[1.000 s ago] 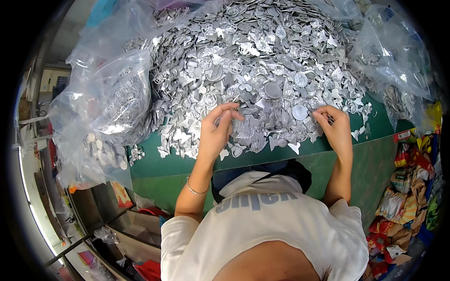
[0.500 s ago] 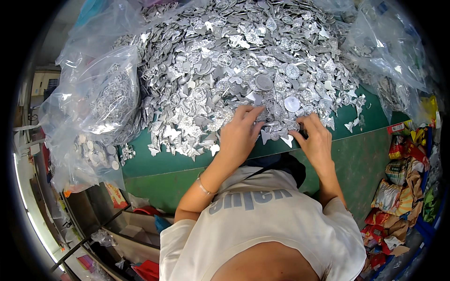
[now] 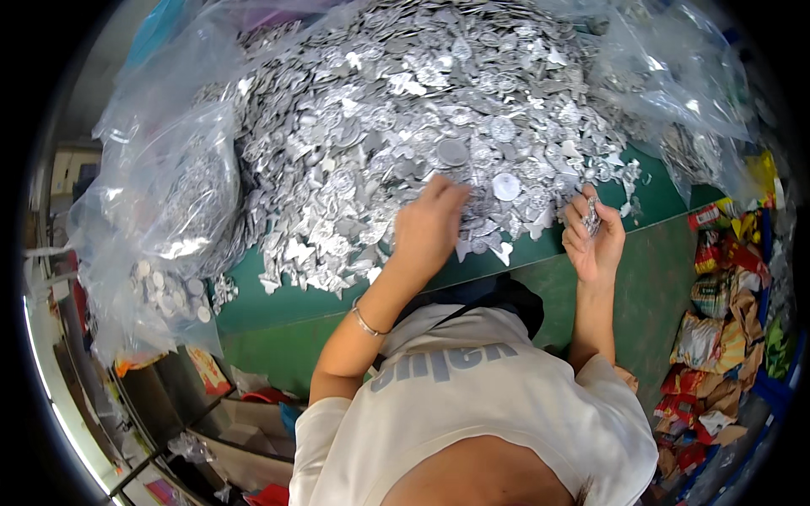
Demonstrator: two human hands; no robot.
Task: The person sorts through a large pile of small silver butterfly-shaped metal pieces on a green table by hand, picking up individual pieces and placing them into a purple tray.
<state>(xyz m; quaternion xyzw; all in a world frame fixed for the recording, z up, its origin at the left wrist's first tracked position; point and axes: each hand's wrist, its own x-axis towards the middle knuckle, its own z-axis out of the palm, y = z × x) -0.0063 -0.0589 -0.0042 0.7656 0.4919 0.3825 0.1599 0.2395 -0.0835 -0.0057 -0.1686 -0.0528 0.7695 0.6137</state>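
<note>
A wide heap of small silver metal charms covers the green tabletop. My right hand is raised at the heap's near right edge. Its thumb and fingers close round a silver charm, whose exact shape I cannot make out. At the near middle of the heap, my left hand is bent down among the pieces, its fingers curled together and slightly blurred. What they pinch, if anything, is hidden. A pale round disc lies just right of those fingers, and a darker round disc beyond them.
On the left, a clear plastic bag holds more silver pieces, with pale round discs below. Another clear bag lies at the far right. Colourful packets stack beside the table on the right; open boxes stand lower left.
My right hand has moved right and lifted off the heap's edge with a silver charm in its fingers. The left hand stays at the heap, its fingers more curled.
</note>
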